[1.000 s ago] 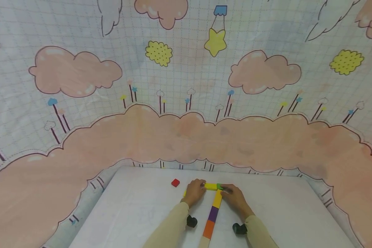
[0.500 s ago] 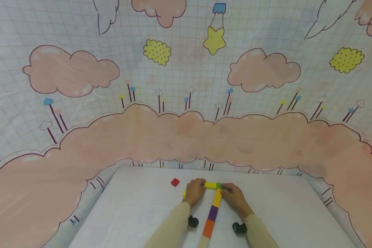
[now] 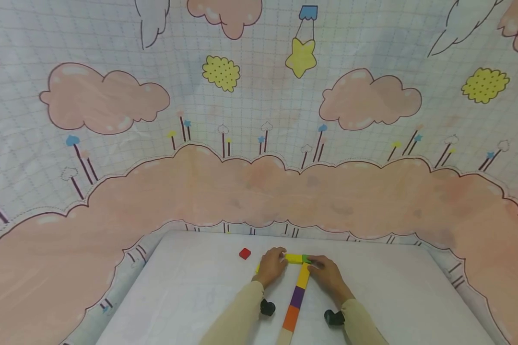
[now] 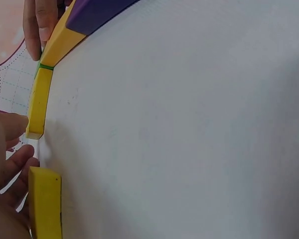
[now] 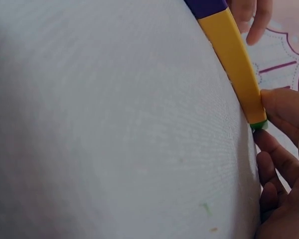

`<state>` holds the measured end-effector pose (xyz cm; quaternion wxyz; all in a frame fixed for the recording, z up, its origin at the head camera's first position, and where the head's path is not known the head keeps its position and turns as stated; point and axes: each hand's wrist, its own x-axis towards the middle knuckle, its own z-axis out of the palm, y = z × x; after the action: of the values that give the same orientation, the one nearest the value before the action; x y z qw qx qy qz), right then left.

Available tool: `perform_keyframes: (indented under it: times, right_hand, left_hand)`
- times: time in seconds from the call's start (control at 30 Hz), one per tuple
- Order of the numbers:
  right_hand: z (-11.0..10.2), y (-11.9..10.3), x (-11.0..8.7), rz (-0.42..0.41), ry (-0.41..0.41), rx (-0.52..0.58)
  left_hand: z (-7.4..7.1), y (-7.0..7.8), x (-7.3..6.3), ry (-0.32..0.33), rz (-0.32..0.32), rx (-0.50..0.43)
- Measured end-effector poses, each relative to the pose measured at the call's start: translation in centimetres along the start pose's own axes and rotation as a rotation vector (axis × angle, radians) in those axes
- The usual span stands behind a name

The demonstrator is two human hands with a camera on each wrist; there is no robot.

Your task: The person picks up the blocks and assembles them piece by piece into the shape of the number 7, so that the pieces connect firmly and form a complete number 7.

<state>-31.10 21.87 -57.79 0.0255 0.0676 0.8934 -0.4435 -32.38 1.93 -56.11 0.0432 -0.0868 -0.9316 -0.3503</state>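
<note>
On the white table, a yellow block (image 3: 294,258) lies crosswise with a small green block (image 3: 305,259) at its right end. From that corner an orange-yellow block (image 3: 303,275) runs back toward the person. My left hand (image 3: 271,268) is at the yellow block's left end; in the left wrist view one digit touches that end, the other fingers loosely bent and apart from it. A second yellow block (image 4: 46,201) lies beside this hand. My right hand (image 3: 327,277) pinches at the corner, thumb against the orange-yellow block and a finger at the green block's end.
The row continues nearer with a purple block (image 3: 297,298), an orange block (image 3: 290,318) and a beige block (image 3: 284,337). A red block (image 3: 244,253) sits apart, left of the hands. A patterned cloth (image 3: 259,191) hangs behind the table's far edge.
The view shifts slightly with the head. Both hands and the blocks keep practically the same places.
</note>
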Motion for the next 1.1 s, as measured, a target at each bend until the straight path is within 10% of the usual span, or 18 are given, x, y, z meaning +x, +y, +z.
perform_keyframes:
  times: [1.1]
  right_hand:
    - [0.0,0.2,-0.2,-0.027,-0.003,-0.019]
  left_hand:
    - [-3.7,-0.9,-2.2,0.071,0.135,-0.047]
